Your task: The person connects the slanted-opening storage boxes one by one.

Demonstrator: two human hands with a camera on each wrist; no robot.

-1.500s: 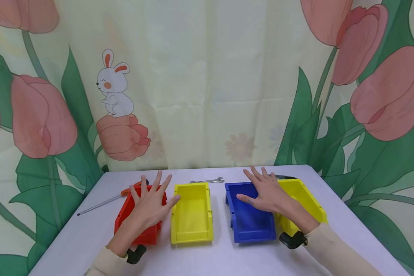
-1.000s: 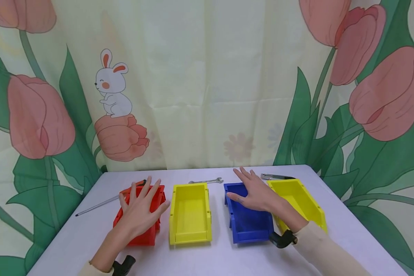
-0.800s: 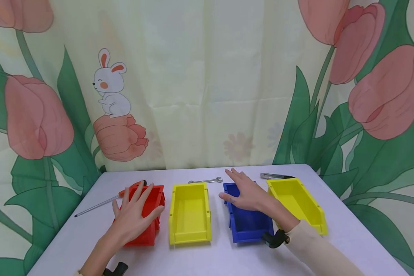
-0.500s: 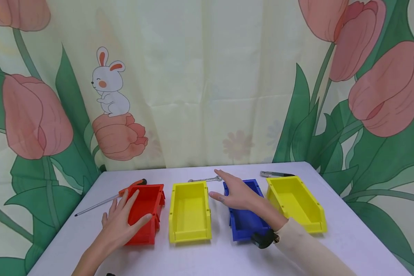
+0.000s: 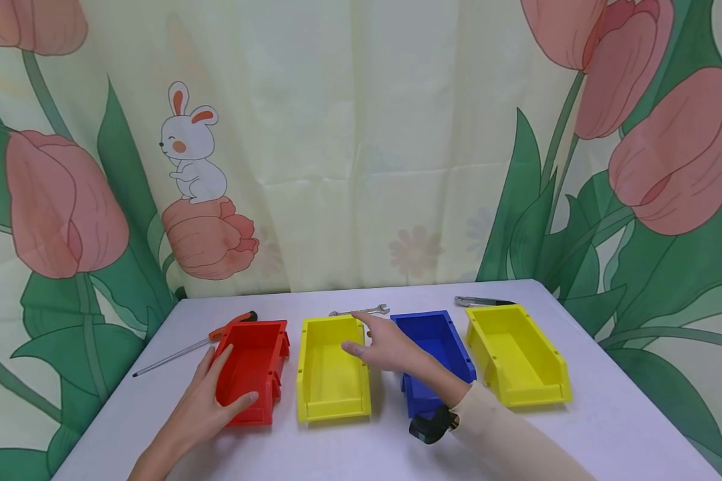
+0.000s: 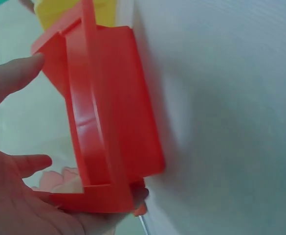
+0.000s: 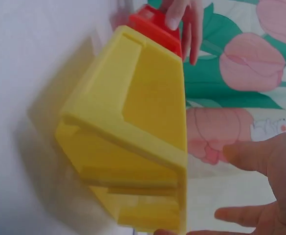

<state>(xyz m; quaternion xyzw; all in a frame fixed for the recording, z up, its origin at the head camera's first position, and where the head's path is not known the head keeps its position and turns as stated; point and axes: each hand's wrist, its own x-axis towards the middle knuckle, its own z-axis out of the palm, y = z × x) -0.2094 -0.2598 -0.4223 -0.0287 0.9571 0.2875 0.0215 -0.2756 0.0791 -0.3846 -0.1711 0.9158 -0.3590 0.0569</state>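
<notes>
My left hand point(image 5: 201, 404) is at the left side of the red bin point(image 5: 259, 401), fingers spread and thumb reaching over its front part. In the left wrist view, fingers lie outside one wall of the red bin point(image 6: 128, 98), one finger shows inside the opening, and the thumb point(image 6: 15, 76) tip is right at the opposite edge. My right hand point(image 5: 385, 344), fingers extended, is over the right side of the middle yellow bin point(image 5: 331, 381). In the right wrist view, the thumb point(image 7: 245, 155) and fingers stand apart beside the yellow bin point(image 7: 152, 88), holding nothing.
A blue bin point(image 5: 430, 327) and another yellow bin point(image 5: 517, 347) stand to the right. Behind the bins lie a wrench point(image 5: 373, 310) and a tool with a dark handle point(image 5: 481, 301). An orange-handled screwdriver point(image 5: 180, 352) lies left of the red bin. A printed curtain point(image 5: 361, 147) hangs behind the table.
My left hand has moved down and left, from above the red bin to its left side. My right hand has moved left, from over the blue bin to the middle yellow bin.
</notes>
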